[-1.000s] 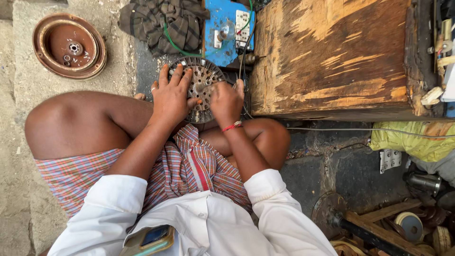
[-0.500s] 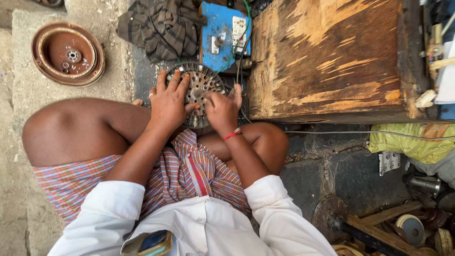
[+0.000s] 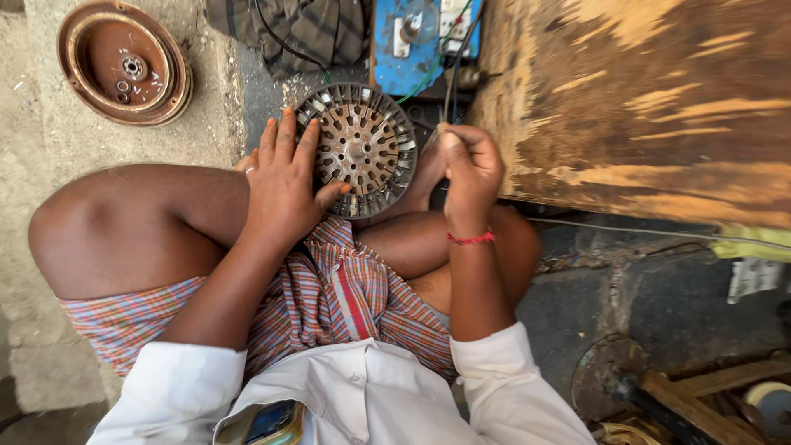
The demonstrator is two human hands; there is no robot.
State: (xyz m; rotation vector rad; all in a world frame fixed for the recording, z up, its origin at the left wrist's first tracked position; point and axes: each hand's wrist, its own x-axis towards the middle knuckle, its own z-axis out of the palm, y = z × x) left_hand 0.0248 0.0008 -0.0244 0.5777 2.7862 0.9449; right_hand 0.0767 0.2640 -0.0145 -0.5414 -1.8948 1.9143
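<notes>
A round slotted metal core (image 3: 362, 147) with a rusty centre rests against my crossed legs. My left hand (image 3: 284, 183) lies flat on its left edge, fingers spread, thumb on its face. My right hand (image 3: 468, 169) is closed at the core's right edge, pinching a thin wire that runs up toward a blue box (image 3: 416, 37). What exactly the fingers grip is too small to see well.
A rusty round cover (image 3: 124, 62) with small parts inside lies on the concrete at the upper left. A striped cloth (image 3: 305, 29) sits behind the core. A worn wooden board (image 3: 651, 107) fills the right. Scrap parts (image 3: 700, 395) lie at the lower right.
My right hand has slid off the core's face to its right edge and closed on the wire. The left hand stays on the core. The view has moved closer.
</notes>
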